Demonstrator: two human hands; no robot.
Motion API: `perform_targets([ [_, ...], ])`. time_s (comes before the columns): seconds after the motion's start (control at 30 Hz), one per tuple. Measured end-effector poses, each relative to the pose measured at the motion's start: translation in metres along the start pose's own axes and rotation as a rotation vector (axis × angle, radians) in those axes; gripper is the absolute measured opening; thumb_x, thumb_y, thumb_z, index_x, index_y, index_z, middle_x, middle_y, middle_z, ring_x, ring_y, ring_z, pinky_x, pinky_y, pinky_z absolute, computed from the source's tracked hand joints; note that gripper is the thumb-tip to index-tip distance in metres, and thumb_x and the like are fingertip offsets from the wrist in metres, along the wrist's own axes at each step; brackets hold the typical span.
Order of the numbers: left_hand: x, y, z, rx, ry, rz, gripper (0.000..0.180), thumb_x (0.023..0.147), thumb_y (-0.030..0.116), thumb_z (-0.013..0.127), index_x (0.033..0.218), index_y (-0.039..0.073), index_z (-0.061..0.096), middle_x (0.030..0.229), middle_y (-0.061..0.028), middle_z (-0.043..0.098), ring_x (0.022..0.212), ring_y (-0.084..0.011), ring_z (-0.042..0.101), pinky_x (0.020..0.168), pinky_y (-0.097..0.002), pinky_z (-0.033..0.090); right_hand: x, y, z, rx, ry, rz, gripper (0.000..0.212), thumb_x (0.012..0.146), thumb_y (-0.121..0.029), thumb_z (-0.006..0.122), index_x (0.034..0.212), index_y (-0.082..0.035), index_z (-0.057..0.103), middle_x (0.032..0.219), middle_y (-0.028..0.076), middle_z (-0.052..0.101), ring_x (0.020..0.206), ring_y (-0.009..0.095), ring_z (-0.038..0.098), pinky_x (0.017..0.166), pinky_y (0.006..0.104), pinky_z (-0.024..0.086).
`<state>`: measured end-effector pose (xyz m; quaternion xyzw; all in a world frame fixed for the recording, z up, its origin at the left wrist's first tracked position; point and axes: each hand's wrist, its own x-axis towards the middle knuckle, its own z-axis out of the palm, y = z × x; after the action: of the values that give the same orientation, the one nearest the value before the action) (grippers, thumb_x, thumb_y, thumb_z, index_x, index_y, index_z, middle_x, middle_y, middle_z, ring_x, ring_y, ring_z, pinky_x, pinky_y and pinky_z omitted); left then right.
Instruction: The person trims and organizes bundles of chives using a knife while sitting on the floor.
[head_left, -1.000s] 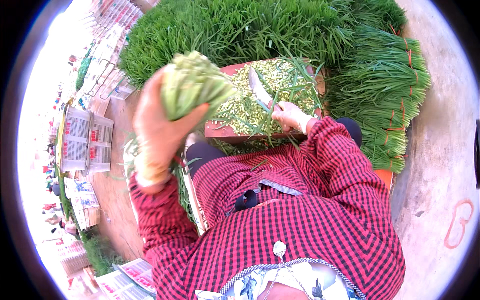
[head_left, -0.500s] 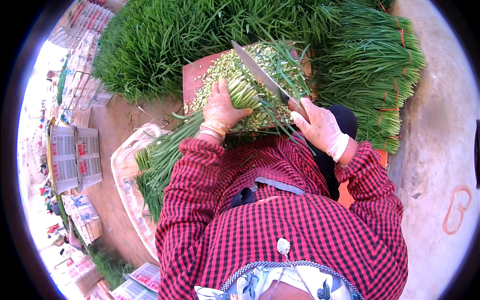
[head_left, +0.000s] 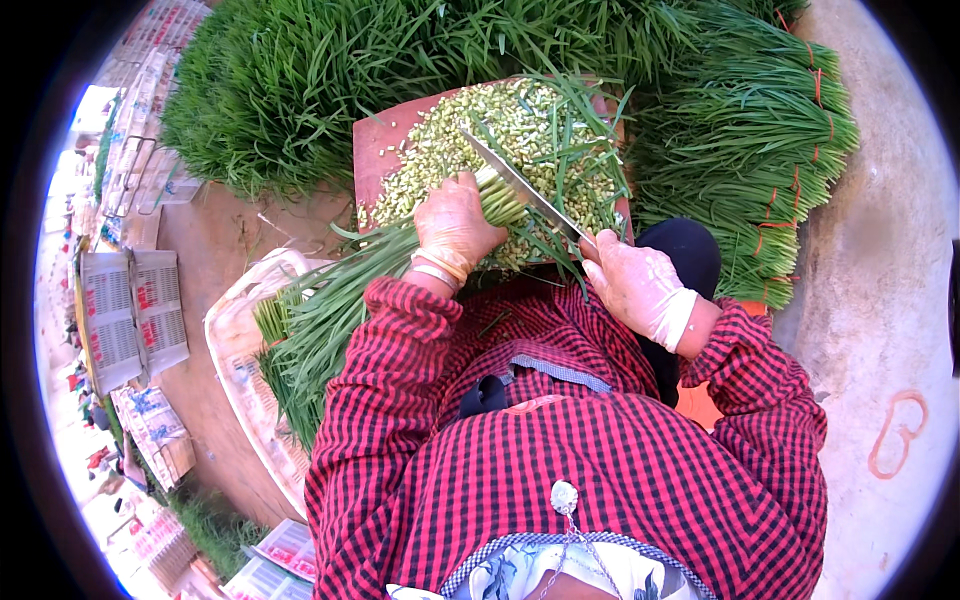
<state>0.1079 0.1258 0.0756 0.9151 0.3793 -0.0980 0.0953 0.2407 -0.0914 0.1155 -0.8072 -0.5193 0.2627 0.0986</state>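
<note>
My left hand (head_left: 455, 228), in a thin translucent glove with a band at the wrist, is closed around a bundle of garlic chives (head_left: 365, 268). The pale stem ends point right over a reddish cutting board (head_left: 370, 165), while the green leaves trail to the lower left. Gripped by its handle in my gloved right hand (head_left: 637, 285) is a long-bladed knife (head_left: 525, 188). The blade lies diagonally across the stem ends, its tip pointing far left. Chopped stem pieces (head_left: 480, 110) cover most of the board, with loose green leaves (head_left: 585, 140) on the right side.
A large heap of garlic chives (head_left: 330, 90) lies beyond the board. On the right, banded bundles (head_left: 770, 140) are stacked beside a concrete strip (head_left: 860, 300). A pale plastic basket (head_left: 235, 345) with more chives stands to my left. Grey crates (head_left: 135, 310) line the far left.
The knife has come nearer to me, from beyond the stem ends to across them. My right hand has lowered a little. The left hand keeps its hold on the bundle.
</note>
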Motion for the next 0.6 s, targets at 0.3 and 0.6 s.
perform_targets([
  [0.3, -0.003, 0.005, 0.008, 0.013, 0.066, 0.046, 0.068, 0.065, 0.044, 0.085, 0.114, 0.005, 0.059, 0.105, -0.0175, 0.067, 0.098, -0.0347, 0.069, 0.084, -0.0447, 0.057, 0.119, -0.018, 0.055, 0.07, -0.131, 0.139, 0.033, 0.099, -0.028, 0.051, 0.114, 0.001, 0.055, 0.1, 0.029, 0.071, 0.097, 0.044, 0.07, 0.085, 0.0537, 0.054],
  [0.6, -0.001, -0.001, 0.009, -0.057, 0.093, 0.012, 0.068, 0.066, 0.045, 0.085, 0.116, 0.005, 0.06, 0.105, -0.0189, 0.068, 0.095, -0.036, 0.07, 0.082, -0.0456, 0.058, 0.071, 0.023, 0.041, 0.271, -0.005, 0.002, 0.047, 0.102, -0.046, 0.051, 0.113, 0.0, 0.052, 0.096, 0.031, 0.068, 0.096, 0.049, 0.065, 0.085, 0.0568, 0.048],
])
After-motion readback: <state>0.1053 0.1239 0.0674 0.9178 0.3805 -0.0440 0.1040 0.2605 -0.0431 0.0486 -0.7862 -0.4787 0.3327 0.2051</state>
